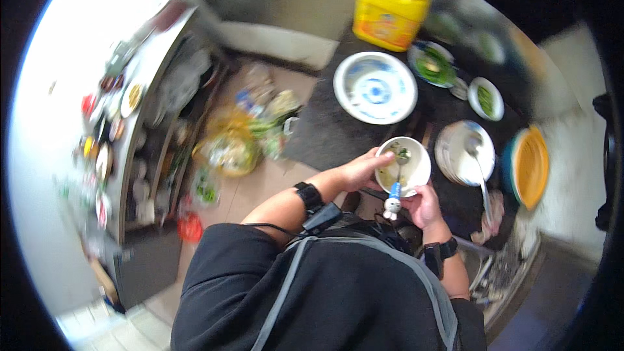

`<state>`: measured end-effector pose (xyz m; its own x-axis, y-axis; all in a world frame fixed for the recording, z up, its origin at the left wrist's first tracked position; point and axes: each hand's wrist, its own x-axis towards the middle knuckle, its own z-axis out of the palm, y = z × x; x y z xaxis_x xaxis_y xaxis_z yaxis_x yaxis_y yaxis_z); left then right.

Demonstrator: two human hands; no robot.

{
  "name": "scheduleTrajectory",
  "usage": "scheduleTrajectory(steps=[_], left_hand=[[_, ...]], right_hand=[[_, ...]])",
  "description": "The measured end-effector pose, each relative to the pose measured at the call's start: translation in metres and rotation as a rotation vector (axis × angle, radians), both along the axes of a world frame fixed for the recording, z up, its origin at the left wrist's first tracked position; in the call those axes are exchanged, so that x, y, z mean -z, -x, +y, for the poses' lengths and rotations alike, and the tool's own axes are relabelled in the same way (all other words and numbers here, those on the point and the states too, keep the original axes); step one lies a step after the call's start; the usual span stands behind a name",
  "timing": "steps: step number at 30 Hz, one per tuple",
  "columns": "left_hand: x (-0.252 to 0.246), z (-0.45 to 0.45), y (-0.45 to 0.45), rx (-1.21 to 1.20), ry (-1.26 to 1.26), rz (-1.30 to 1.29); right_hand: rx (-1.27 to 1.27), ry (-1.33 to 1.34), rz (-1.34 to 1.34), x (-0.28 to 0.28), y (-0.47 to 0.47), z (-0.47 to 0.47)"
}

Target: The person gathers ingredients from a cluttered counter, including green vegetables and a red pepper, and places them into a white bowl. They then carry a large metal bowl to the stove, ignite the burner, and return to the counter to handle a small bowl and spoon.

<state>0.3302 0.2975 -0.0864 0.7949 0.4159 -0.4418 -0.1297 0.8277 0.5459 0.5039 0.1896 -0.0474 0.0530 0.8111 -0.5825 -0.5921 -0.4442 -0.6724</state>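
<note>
Both my hands hold a small white bowl (413,158) in front of my body. My left hand (363,170) grips its left rim, thumb over the edge. On the lower right side, my right hand (423,207) supports it near the rim. Inside lie some chopped greens and a little pale residue. A spoon with a blue handle and a white animal-figure end (394,197) rests in the bowl, its handle pointing toward me. Just beyond is a large white basin with blue patterns (375,70). Right of the bowl stands a stack of white plates (451,156) with a metal ladle (480,165) on top.
A yellow oil jug (387,14) stands at the back of the dark table (321,126). Dishes of chopped greens (485,100) sit to the right, near nested plastic baskets (531,168). Bagged vegetables (226,151) lie on the floor, beside a cluttered shelf unit (151,263) at left.
</note>
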Motion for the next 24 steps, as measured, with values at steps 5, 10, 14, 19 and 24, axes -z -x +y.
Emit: scheduleTrajectory(steps=[5,10,14,19,24], left_hand=[[-0.004,-0.013,0.070,-0.566,-0.134,0.159],[0.009,-0.016,0.155,-0.872,-0.253,0.195],[0.014,-0.023,0.242,-0.937,-0.355,0.295],[0.003,-0.032,0.377,-0.892,-0.304,0.182],[-0.013,-0.041,0.497,-0.914,-0.206,0.263]], right_hand=[[-0.244,-0.004,0.143,-0.003,0.067,0.048],[-0.625,0.239,0.028,-0.012,0.151,0.073],[-0.894,0.157,-0.190,-0.019,0.230,0.098],[-0.828,-0.800,-1.297,-0.030,0.358,0.107],[-1.066,-1.244,-1.473,-0.039,0.475,0.125]])
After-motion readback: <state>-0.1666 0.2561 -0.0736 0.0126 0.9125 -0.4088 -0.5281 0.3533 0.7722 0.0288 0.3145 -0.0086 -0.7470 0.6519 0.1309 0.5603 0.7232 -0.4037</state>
